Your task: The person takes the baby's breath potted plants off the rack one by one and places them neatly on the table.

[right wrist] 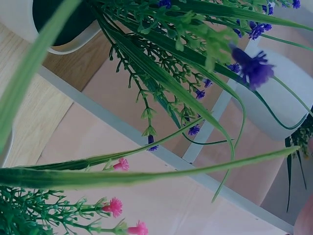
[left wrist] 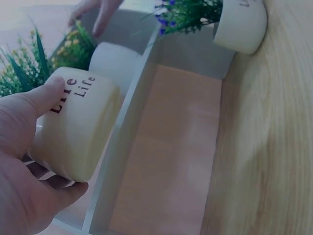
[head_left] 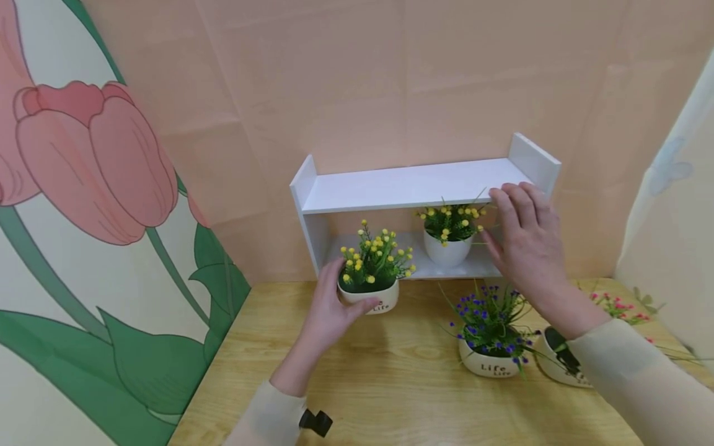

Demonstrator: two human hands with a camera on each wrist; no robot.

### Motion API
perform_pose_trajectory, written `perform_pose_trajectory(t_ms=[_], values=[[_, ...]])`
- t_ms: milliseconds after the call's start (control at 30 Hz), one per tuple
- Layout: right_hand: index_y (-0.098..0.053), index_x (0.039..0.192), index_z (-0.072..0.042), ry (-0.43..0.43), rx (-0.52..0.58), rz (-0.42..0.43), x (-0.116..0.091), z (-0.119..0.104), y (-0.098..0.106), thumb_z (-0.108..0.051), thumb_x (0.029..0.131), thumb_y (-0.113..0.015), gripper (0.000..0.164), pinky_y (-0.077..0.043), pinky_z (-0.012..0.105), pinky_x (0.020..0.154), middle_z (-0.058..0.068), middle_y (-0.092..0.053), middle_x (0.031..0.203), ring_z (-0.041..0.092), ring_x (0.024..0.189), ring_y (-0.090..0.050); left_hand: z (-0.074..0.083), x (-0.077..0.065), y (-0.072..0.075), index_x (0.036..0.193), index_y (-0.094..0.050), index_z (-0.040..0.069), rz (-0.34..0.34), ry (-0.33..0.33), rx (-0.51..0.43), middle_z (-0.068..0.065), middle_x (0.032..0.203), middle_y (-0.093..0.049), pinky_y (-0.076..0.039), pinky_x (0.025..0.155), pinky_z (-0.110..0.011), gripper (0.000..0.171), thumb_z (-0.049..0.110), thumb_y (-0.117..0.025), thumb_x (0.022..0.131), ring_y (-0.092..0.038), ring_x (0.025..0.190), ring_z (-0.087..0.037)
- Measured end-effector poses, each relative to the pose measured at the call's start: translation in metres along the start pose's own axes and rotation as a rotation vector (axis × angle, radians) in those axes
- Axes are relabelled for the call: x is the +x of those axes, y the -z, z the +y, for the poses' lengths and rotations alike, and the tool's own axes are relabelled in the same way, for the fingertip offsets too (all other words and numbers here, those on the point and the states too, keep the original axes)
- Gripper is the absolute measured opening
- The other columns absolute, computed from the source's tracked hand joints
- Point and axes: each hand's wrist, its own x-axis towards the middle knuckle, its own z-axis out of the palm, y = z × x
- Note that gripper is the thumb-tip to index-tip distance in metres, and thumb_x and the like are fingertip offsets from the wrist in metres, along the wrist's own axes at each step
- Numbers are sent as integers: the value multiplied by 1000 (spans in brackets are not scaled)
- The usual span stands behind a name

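Observation:
My left hand [head_left: 326,306] grips an oval cream pot [head_left: 385,300] marked "Life", planted with yellow flowers, in front of the shelf's lower left. In the left wrist view, the thumb lies on the lettering of this pot [left wrist: 78,112], and the fingers pass under its other side. A two-tier white shelf [head_left: 407,186] stands behind. On its lower board sits a round white pot [head_left: 448,249] of yellow flowers, towards the right. Beside that plant, my right hand [head_left: 530,244] has its fingertips at the upper board's front edge, the thumb lower and apart from them; contact is unclear.
On the wooden table [head_left: 413,390], a cream pot with purple flowers [head_left: 491,362] stands front right of the shelf. Next to it is a cream pot with pink flowers [head_left: 552,365], partly hidden by my right forearm. Long leaves stick out from the purple plant.

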Motion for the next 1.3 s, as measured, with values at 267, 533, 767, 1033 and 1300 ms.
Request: perform_pose_trajectory(t_ms=[267, 533, 767, 1033, 1300], values=[[-41, 162, 0, -3, 10, 11, 1, 0, 0, -16, 92, -81, 82, -27, 67, 124, 31, -41, 158, 53, 153, -31, 0, -15, -5, 166, -43, 14, -12, -1, -14, -10, 162, -48, -39, 124, -56, 103, 39, -100, 84, -49, 149, -31], [-39, 163, -1, -5, -1, -15, 1, 0, 1, -17, 93, -81, 83, -29, 69, 122, 31, -40, 159, 53, 153, -30, -3, -29, -16, 169, -40, 11, -88, 27, -5, -13, 164, -45, -39, 124, -56, 109, 43, -99, 83, -49, 150, -35], [-38, 164, -1, -3, -4, -26, 1, 1, 1, -16, 93, -82, 85, -28, 68, 122, 31, -39, 160, 53, 153, -30, -8, -38, -27, 166, -43, 14, -149, 12, -40, -7, 163, -45, -42, 122, -53, 104, 43, -98, 83, -52, 146, -30], [-39, 163, -2, 5, 1, 2, 1, 1, 1, -14, 90, -84, 86, -30, 69, 120, 31, -40, 158, 52, 153, -31, -17, -43, -41, 166, -42, 6, -201, 56, -23, -11, 162, -46, -44, 120, -55, 107, 39, -100, 82, -56, 143, -34], [-39, 163, -1, 3, -5, -16, 2, -1, 4, -13, 91, -83, 85, -29, 69, 121, 31, -39, 159, 53, 153, -30, -32, -46, -56, 165, -42, 4, -232, 58, -6, -13, 160, -47, -43, 121, -53, 108, 36, -102, 80, -57, 142, -34]])
